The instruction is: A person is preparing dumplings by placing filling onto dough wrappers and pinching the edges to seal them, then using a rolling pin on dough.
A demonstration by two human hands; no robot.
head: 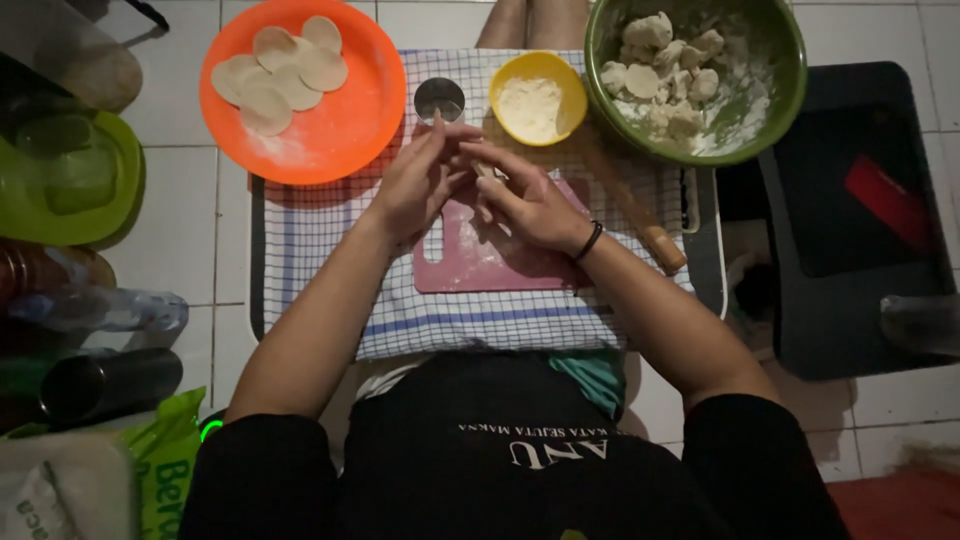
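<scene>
Both my hands meet over the pink board [480, 262]: left hand [418, 185] and right hand [528, 200] have their fingers curled round a small dough piece [487, 172] pinched between them. It looks soft, light and sticky; I'd hold it by the edges. A green bag [168, 470] with white print lies bottom left, and a clear bottle [100, 310] lies on its side above it.
</scene>
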